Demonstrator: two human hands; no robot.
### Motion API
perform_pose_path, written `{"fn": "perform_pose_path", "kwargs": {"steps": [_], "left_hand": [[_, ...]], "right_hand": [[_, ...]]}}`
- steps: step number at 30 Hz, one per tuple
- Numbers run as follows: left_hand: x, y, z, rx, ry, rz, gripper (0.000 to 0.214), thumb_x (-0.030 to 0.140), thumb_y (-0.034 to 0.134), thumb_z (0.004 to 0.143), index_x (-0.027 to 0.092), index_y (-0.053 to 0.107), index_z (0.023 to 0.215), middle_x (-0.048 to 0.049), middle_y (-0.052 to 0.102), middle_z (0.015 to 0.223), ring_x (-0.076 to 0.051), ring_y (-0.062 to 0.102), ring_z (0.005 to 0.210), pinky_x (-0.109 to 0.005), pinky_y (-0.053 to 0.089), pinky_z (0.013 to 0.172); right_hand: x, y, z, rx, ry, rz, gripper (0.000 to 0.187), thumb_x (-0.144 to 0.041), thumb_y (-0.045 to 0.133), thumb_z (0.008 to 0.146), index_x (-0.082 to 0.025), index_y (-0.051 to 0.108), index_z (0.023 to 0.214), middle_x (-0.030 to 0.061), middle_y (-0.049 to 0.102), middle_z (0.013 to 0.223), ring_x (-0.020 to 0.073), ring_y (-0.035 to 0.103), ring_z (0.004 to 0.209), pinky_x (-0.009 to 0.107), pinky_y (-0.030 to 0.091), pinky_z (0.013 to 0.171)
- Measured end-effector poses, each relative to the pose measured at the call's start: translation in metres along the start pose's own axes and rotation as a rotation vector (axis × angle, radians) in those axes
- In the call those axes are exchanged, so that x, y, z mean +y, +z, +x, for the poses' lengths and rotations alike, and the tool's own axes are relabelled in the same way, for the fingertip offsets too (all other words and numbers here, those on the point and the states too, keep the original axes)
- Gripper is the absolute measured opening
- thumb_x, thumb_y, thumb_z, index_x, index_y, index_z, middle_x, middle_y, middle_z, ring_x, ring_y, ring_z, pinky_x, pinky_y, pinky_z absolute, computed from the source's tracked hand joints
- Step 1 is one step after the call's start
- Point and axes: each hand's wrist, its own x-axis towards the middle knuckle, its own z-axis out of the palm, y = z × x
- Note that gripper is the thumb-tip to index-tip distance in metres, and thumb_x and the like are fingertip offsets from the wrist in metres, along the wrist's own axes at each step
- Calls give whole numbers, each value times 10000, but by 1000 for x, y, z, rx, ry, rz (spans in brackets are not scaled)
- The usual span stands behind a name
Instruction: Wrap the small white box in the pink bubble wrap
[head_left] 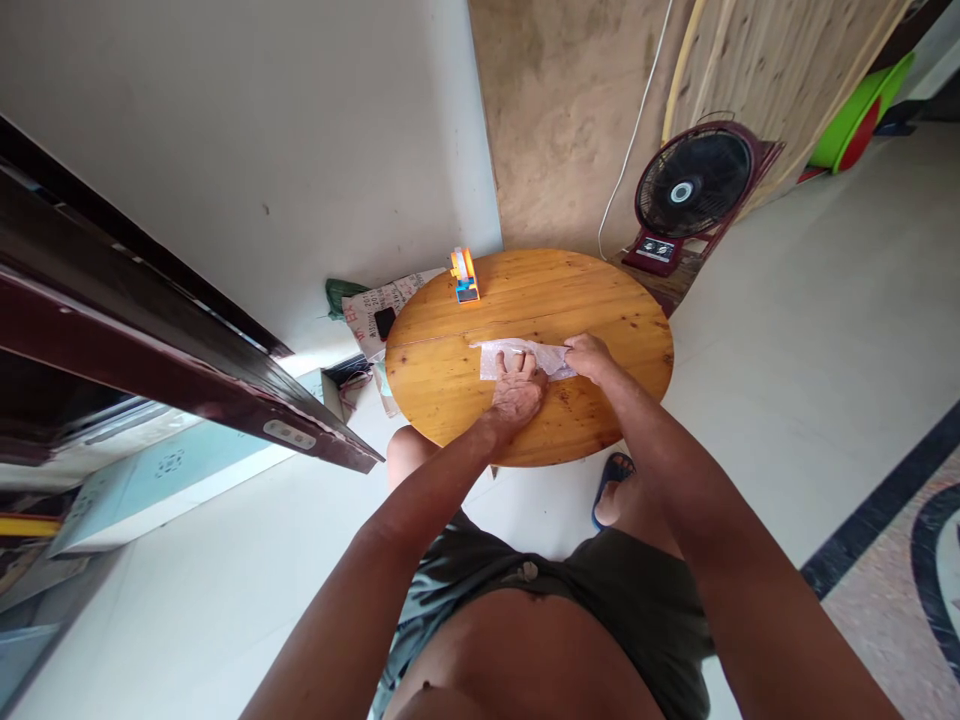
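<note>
A sheet of bubble wrap (pixel 556 360), pale and slightly pinkish, lies across the middle of the round wooden table (pixel 442 385). My left hand (pixel 519 388) presses on it from the near side, fingers spread and flat. At its right end, my right hand (pixel 589 357) has its fingers closed on the wrap's edge. Whether anything lies inside or under the wrap cannot be made out. Toward the table's far left edge stands an orange and blue tape dispenser (pixel 465 276), apart from both hands.
Behind the table at the right stands a dark red fan (pixel 694 190), with a white cord (pixel 636 125) along the wooden board. A dark door edge (pixel 300 430) juts in from the left. Printed cardboard (pixel 367 315) with a black object on it lies left of the table.
</note>
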Motion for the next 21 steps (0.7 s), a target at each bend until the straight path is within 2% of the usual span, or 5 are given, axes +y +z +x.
{"fn": "perform_pose_path", "kwargs": {"steps": [7, 9, 14, 18, 21], "left_hand": [[-1, 2, -4, 20, 13, -5, 363, 261, 440, 1011, 144, 652, 1281, -218, 543, 1397, -396, 424, 1421, -756, 183, 1216], [-2, 1, -6, 13, 25, -9, 381, 238, 441, 1001, 135, 628, 1317, -223, 549, 1393, -399, 403, 1444, -752, 171, 1221], [-1, -3, -9, 12, 24, -25, 355, 248, 459, 995, 144, 626, 1291, -213, 542, 1392, -404, 392, 1446, -756, 162, 1223], [1, -3, -7, 24, 25, -16, 321, 253, 452, 998, 139, 658, 1217, -217, 564, 1345, -404, 430, 1416, -748, 174, 1224], [0, -3, -7, 38, 39, -20, 367, 238, 438, 995, 121, 641, 1279, -231, 558, 1412, -410, 424, 1438, -738, 159, 1234]], "right_hand": [[-3, -7, 0, -1, 11, 7, 207, -273, 628, 841, -152, 795, 824, 137, 782, 891, 226, 719, 859, 250, 467, 671], [-5, -7, -1, 0, 40, 128, 180, -246, 646, 830, -139, 787, 803, 138, 780, 866, 222, 722, 814, 246, 491, 652], [-12, -5, -7, -80, 150, 649, 103, -155, 663, 820, -151, 760, 856, 55, 755, 736, 137, 661, 571, 189, 483, 490], [-17, -5, -10, -122, 188, 750, 47, -183, 692, 848, -146, 720, 844, 17, 673, 556, 111, 587, 429, 169, 426, 398], [-19, -4, -11, -126, 199, 819, 83, -214, 673, 896, -150, 692, 846, -4, 635, 508, 99, 555, 384, 162, 406, 380]]}}
